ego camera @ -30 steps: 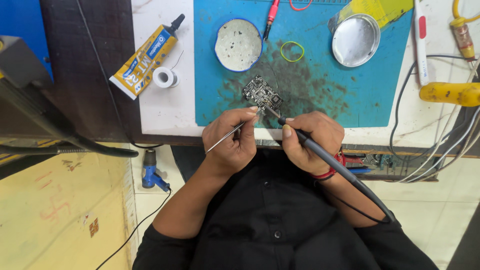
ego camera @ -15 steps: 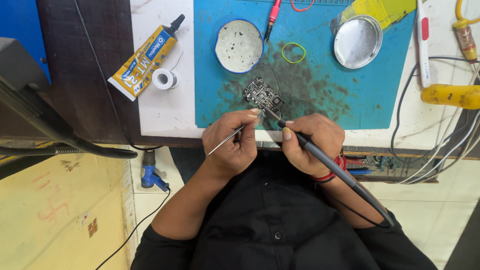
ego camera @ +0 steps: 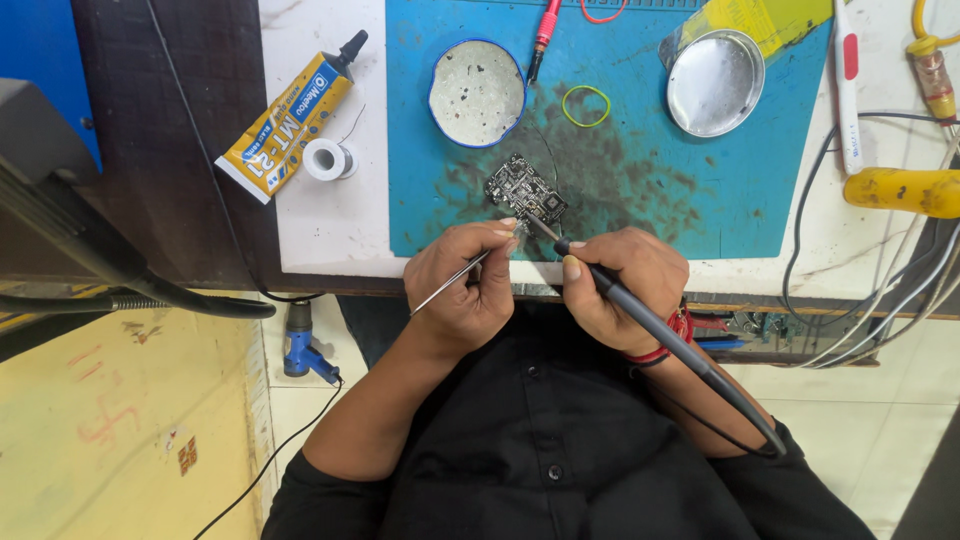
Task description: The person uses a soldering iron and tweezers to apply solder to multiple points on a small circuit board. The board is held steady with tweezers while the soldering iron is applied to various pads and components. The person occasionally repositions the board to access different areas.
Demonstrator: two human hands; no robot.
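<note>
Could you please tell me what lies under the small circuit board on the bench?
The circuit board rests on a blue work mat, stained dark around it. The left hand and right hand cover the mat's near edge, so nothing shows there.

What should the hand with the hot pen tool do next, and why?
Probably ease the soldering iron tip a touch forward onto the small circuit board. The right hand holds the tip right at the board's near edge, and the left hand already holds tweezers at that spot.
</note>
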